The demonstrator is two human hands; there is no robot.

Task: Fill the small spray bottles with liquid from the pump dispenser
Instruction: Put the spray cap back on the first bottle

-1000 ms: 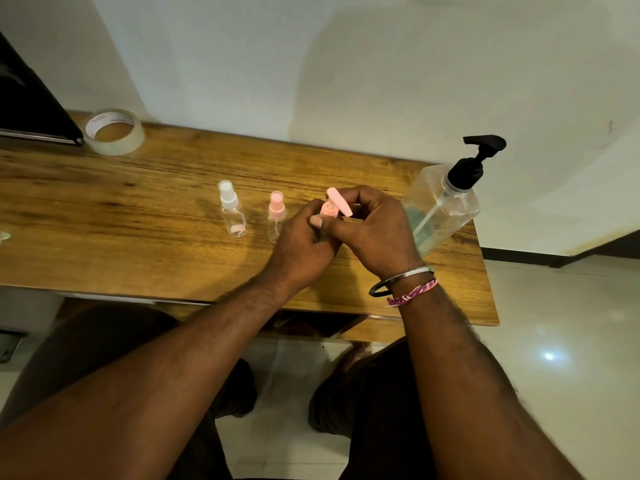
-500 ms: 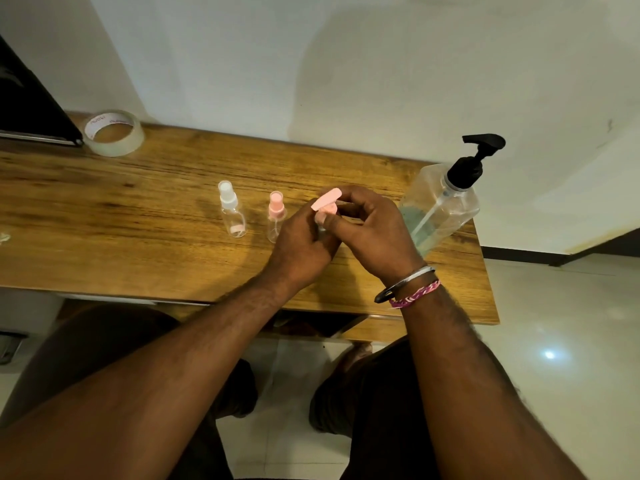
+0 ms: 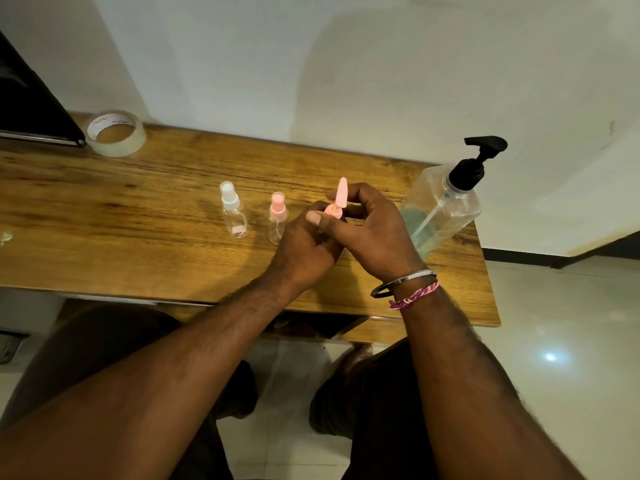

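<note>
Both hands meet over the wooden table [image 3: 138, 216] on a small bottle with a pink pump top [image 3: 337, 202]. My left hand [image 3: 304, 247] grips the bottle's body, which is hidden in the fist. My right hand [image 3: 374, 230] pinches the pink top, whose flat head points up and away. Two more small bottles stand upright to the left: one with a white spray top [image 3: 232, 211] and one with a pink spray top [image 3: 278, 218]. The large clear pump dispenser [image 3: 443, 206] with a black pump stands to the right of my hands, partly filled.
A roll of clear tape [image 3: 114, 133] lies at the table's back left, beside a dark flat object [image 3: 31, 109]. The wall runs close behind the table. The table's right edge lies just beyond the dispenser, with a tiled floor [image 3: 571, 341] below.
The pink top's flat head has turned in my right fingers, from pointing right, through left, to pointing up and away. Both hands stayed in place.
</note>
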